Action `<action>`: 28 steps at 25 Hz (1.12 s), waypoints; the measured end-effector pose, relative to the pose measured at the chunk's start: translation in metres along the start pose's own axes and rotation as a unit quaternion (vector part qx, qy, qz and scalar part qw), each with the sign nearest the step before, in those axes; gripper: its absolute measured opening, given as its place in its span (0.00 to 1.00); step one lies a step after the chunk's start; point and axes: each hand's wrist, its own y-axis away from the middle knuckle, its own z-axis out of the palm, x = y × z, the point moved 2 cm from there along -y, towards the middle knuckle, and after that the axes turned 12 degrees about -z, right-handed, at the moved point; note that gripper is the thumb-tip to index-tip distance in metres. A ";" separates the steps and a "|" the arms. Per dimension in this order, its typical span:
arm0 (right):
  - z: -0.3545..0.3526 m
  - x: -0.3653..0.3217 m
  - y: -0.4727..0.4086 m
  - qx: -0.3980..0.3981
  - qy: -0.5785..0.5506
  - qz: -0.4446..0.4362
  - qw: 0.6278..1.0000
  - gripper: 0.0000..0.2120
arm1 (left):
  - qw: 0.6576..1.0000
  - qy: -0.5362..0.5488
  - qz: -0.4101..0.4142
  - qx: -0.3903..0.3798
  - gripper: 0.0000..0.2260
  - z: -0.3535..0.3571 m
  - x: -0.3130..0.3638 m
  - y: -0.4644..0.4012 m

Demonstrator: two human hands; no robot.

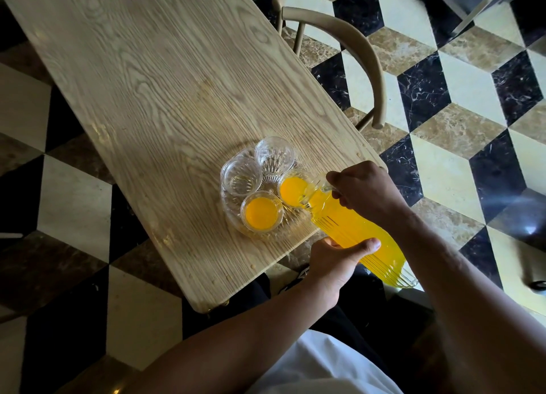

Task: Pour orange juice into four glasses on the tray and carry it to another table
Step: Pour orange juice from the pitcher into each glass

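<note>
Pouring, second of four glasses: the jug (pixel 357 231), tilted, feeds the right glass (pixel 292 191) on the tray (pixel 266 235). Right hand (pixel 366 192) fingers clamped on the handle; left hand (pixel 334 263) gripping the body. Filled: near glass (pixel 261 212). Empty: two (pixel 240 176), (pixel 274 154). Next, likely: level the jug, shift the spout to an empty glass.
</note>
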 end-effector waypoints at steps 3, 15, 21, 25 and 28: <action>0.000 0.002 0.000 0.006 -0.004 -0.007 1.000 0.21 | 1.000 -0.016 -0.005 -0.015 0.37 -0.001 0.001 -0.001; -0.013 -0.002 0.013 0.039 -0.063 -0.022 0.997 0.19 | 0.993 -0.082 0.043 0.067 0.35 -0.009 0.010 -0.006; -0.025 -0.006 0.008 0.052 -0.079 -0.048 0.994 0.19 | 0.992 -0.067 0.083 0.072 0.48 0.000 0.025 0.001; -0.032 -0.007 -0.008 0.019 -0.072 -0.072 0.995 0.20 | 0.990 -0.039 0.091 0.103 0.42 0.011 0.036 -0.004; -0.037 0.000 -0.023 0.000 -0.069 -0.100 0.993 0.18 | 0.985 0.000 0.092 0.144 0.54 0.024 0.032 -0.022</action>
